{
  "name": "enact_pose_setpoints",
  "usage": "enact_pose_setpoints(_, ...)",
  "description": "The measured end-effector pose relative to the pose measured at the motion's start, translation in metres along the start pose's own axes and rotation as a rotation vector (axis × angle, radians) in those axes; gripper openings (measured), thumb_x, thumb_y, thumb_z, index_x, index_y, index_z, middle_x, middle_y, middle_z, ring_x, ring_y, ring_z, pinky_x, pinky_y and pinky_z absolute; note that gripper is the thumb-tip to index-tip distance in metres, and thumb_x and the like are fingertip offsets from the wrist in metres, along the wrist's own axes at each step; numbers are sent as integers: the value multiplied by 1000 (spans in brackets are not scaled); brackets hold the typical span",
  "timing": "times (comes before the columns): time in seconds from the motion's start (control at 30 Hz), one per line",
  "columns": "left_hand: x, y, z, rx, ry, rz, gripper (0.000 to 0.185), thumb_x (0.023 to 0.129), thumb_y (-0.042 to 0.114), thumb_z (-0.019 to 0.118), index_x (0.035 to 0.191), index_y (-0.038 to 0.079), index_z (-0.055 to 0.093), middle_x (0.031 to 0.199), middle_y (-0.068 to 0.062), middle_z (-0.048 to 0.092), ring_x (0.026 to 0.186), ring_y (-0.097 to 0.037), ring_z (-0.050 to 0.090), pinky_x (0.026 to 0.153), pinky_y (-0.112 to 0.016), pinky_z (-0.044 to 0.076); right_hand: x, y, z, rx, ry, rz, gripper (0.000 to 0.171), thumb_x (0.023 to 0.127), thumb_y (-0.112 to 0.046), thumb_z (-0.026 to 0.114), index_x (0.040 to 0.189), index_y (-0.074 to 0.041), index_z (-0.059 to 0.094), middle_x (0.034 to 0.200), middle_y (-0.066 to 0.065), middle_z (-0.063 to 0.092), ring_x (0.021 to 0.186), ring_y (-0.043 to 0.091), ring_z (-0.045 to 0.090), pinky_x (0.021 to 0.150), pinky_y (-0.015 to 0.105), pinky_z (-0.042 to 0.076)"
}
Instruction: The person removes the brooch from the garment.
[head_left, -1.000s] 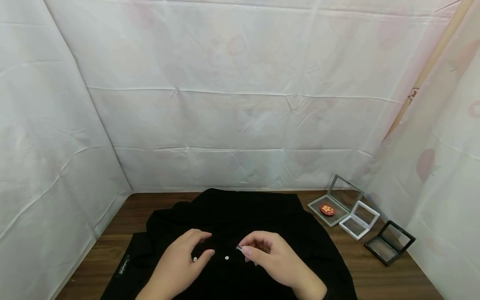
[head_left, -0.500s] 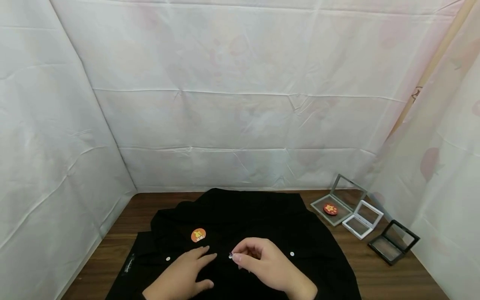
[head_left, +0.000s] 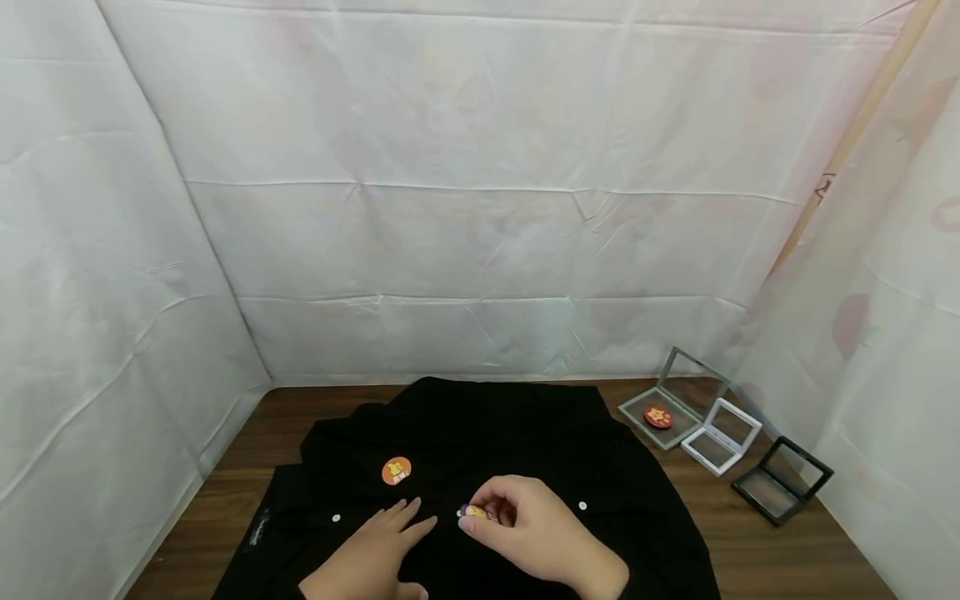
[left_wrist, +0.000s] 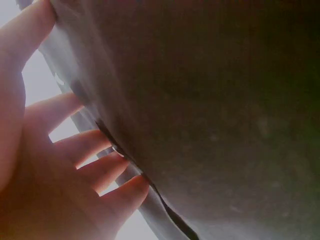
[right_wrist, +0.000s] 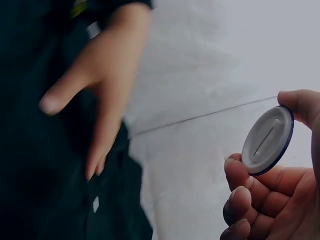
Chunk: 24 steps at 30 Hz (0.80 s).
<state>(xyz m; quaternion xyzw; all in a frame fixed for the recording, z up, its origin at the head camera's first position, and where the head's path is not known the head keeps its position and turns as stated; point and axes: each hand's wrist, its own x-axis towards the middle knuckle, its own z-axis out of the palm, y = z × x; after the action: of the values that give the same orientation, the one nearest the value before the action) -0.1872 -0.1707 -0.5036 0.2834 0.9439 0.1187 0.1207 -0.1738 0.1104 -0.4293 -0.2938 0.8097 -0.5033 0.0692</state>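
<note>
A black shirt [head_left: 480, 433] lies spread on the wooden table [head_left: 247, 450]. An orange round badge [head_left: 396, 471] sits on its left chest. My right hand [head_left: 525, 533] pinches a small round pin badge [head_left: 472, 512] just above the shirt's middle; in the right wrist view the badge [right_wrist: 267, 140] shows its white back with a pin bar, held between thumb and fingers. My left hand [head_left: 382, 550] rests flat on the shirt with straight fingers [left_wrist: 85, 150], just left of the held badge.
At the back right of the table stand three small open display cases: a grey one [head_left: 671, 400] holding a red badge [head_left: 657, 417], a white one [head_left: 720, 437] and a black one [head_left: 782, 481]. White sheeting walls the table on three sides.
My left hand has slid back off the orange badge, which now shows on the shirt. My right hand has turned the small badge slightly at the shirt's middle.
</note>
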Motion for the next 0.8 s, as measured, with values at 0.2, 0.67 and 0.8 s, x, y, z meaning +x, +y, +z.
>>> enact_pose_setpoints(0.2, 0, 0, 1, -7, 4, -8, 86, 78, 62, 83, 149, 22, 57, 156, -17, 47, 141, -44, 45, 110, -65, 38, -8, 14, -6, -297, -9, -9, 33, 99, -56, 63, 98, -24, 71, 81, -18, 58, 66, -1, 54, 58, 21, 49)
enact_pose_setpoints(0.67, -3, -2, -1, -48, 6, 42, 87, 79, 57, 84, 151, 16, 55, 156, -21, 45, 141, -46, 43, 109, -66, 37, -29, 52, -43, -638, 38, 86, 43, 97, -63, 61, 99, -21, 71, 85, -18, 57, 70, -4, 50, 61, 23, 48)
enact_pose_setpoints(0.8, -3, -2, -1, -26, 9, 50, 87, 80, 58, 83, 151, 17, 54, 156, -20, 45, 141, -45, 44, 109, -65, 38, -35, 64, -57, -703, 85, 137, 43, 97, -63, 61, 100, -21, 70, 85, -18, 56, 69, -4, 49, 61, 24, 47)
